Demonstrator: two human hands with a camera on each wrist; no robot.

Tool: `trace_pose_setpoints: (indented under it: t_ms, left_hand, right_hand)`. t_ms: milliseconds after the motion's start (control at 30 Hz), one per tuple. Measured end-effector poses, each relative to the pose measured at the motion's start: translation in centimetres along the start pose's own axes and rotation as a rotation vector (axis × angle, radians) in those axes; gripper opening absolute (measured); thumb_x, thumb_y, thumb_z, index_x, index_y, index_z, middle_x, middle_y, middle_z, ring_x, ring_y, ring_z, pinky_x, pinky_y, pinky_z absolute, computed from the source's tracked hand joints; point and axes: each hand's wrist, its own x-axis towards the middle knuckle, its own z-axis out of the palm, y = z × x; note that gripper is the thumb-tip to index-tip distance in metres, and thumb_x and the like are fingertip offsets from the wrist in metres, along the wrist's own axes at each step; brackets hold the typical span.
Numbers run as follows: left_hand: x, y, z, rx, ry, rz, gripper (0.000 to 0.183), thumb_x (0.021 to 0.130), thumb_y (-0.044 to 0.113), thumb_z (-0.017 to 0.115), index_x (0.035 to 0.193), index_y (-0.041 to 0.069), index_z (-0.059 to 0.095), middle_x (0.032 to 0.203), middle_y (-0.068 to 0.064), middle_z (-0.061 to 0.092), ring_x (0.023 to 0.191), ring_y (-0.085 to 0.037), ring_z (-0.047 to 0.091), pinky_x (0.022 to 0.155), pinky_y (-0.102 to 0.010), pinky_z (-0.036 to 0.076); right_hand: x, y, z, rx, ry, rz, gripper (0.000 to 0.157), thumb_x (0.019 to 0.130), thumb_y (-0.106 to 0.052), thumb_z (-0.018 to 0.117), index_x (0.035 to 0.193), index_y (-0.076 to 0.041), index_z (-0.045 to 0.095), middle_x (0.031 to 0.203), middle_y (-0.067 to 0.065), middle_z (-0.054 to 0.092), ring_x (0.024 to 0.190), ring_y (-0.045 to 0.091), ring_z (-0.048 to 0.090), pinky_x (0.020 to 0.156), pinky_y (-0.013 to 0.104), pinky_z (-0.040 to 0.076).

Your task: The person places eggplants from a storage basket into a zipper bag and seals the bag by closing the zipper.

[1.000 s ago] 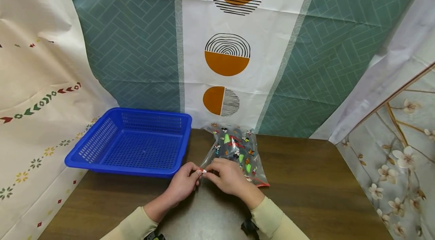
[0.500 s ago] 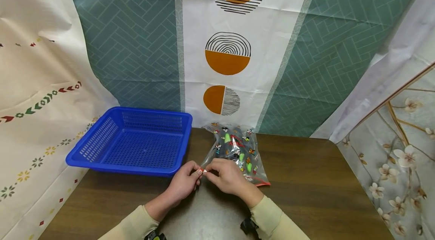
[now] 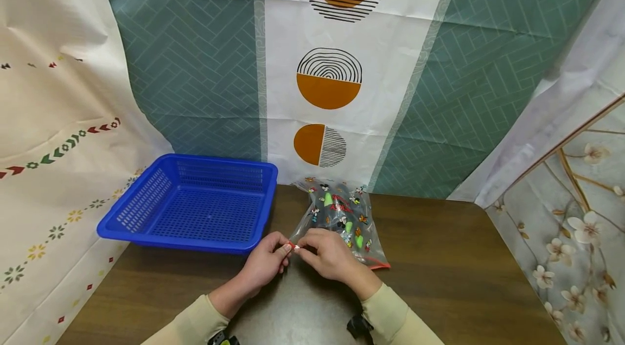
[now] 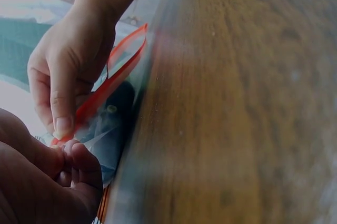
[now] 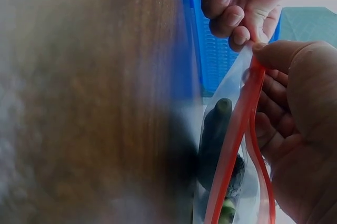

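Observation:
A clear zip bag [image 3: 337, 206] printed with small cartoon figures lies on the table, its red zip edge [image 5: 235, 145] towards me. My left hand [image 3: 266, 262] pinches the bag's left corner between thumb and fingers. Right beside it, my right hand [image 3: 328, 255] pinches the same zip edge, thumb on top. Beyond the right hand, the two red strips stand apart, as the right wrist view shows. Inside the bag lie dark rounded things [image 5: 213, 145] with light green parts; their kind is unclear. My right hand covers part of the bag in the head view.
A blue plastic basket [image 3: 267, 213] with slotted walls stands at the left, close to my left hand. The brown wooden table [image 3: 439, 258] extends to the right. Patterned cloths hang at the back [image 3: 205, 63] and on both sides.

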Motion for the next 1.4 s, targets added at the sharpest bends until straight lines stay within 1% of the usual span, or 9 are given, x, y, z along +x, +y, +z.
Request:
trace_pose_setpoints:
  t_ms: [233,333,467,567,833,967,1067,1200,1400]
  left_hand:
    - [-0.1,0.0,0.1,-0.006,0.010,-0.006,0.009,0.111,0.000,0.060,0.103,-0.004,0.062,0.088,-0.012,0.064,0.064,-0.017,0.053,0.055,-0.025,0.047]
    - [-0.1,0.1,0.0,-0.009,-0.003,-0.005,0.009,0.111,0.000,0.060,0.104,-0.005,0.062,0.088,-0.013,0.064,0.064,-0.016,0.054,0.055,-0.025,0.048]
    - [-0.1,0.1,-0.1,-0.014,-0.022,-0.004,0.010,0.112,-0.001,0.058,0.104,-0.006,0.061,0.087,-0.014,0.063,0.062,-0.014,0.054,0.055,-0.025,0.048]
    - [-0.1,0.0,-0.1,-0.024,-0.024,-0.009,0.010,0.112,0.000,0.058,0.103,-0.006,0.060,0.086,-0.013,0.063,0.062,-0.014,0.054,0.055,-0.024,0.048]
    - [0.0,-0.3,0.1,-0.050,-0.003,-0.031,0.012,0.112,0.000,0.058,0.103,-0.006,0.060,0.086,-0.011,0.063,0.063,-0.018,0.053,0.054,-0.024,0.048]
    - [0.1,-0.4,0.2,-0.061,0.006,-0.041,0.013,0.113,0.000,0.057,0.102,-0.006,0.059,0.086,-0.011,0.062,0.063,-0.018,0.053,0.054,-0.024,0.047]
    - [0.2,-0.5,0.3,-0.072,0.006,-0.044,0.013,0.113,0.000,0.056,0.102,-0.007,0.058,0.087,-0.010,0.062,0.063,-0.018,0.053,0.054,-0.023,0.047]
    - [0.2,-0.5,0.3,-0.080,0.000,-0.047,0.013,0.113,0.000,0.056,0.101,-0.006,0.058,0.087,-0.010,0.062,0.064,-0.018,0.053,0.055,-0.023,0.048]
    - [0.2,-0.6,0.1,-0.069,0.018,-0.055,0.013,0.114,0.000,0.056,0.101,-0.005,0.058,0.088,-0.012,0.062,0.065,-0.019,0.054,0.055,-0.024,0.048]
  right_hand:
    - [-0.3,0.1,-0.3,-0.025,0.008,-0.042,0.006,0.096,-0.012,0.086,0.096,-0.013,0.080,0.088,-0.005,0.070,0.081,0.010,0.066,0.073,0.026,0.057]
    - [-0.5,0.1,-0.6,-0.081,-0.009,-0.055,0.005,0.096,-0.014,0.085,0.096,-0.014,0.080,0.089,-0.006,0.071,0.084,0.012,0.068,0.075,0.028,0.058]
    - [-0.9,0.0,-1.2,-0.156,-0.038,-0.067,0.005,0.096,-0.016,0.085,0.097,-0.017,0.081,0.092,-0.008,0.071,0.085,0.011,0.068,0.074,0.028,0.058]
    - [-1.1,-0.1,-1.6,-0.184,-0.050,-0.076,0.005,0.096,-0.017,0.086,0.098,-0.018,0.082,0.093,-0.008,0.071,0.086,0.010,0.068,0.074,0.028,0.058]
    - [-2.0,0.3,-2.4,-0.202,-0.056,-0.083,0.006,0.097,-0.018,0.087,0.099,-0.017,0.083,0.094,-0.008,0.071,0.085,0.011,0.066,0.072,0.027,0.058]
    - [-2.5,0.5,-2.9,-0.231,-0.043,-0.101,0.008,0.095,-0.019,0.089,0.098,-0.017,0.083,0.095,-0.008,0.072,0.091,0.012,0.070,0.081,0.030,0.063]
    - [-2.8,0.7,-3.3,-0.240,-0.035,-0.106,0.009,0.094,-0.018,0.090,0.098,-0.017,0.083,0.094,-0.008,0.071,0.090,0.013,0.070,0.081,0.031,0.063]
    - [-3.2,0.9,-3.8,-0.223,-0.046,-0.093,0.008,0.095,-0.017,0.089,0.100,-0.016,0.083,0.094,-0.008,0.070,0.085,0.012,0.066,0.073,0.031,0.059]
    - [-3.8,1.1,-4.4,-0.213,-0.064,-0.084,0.006,0.097,-0.017,0.088,0.099,-0.016,0.082,0.094,-0.008,0.068,0.085,0.011,0.064,0.073,0.029,0.058]
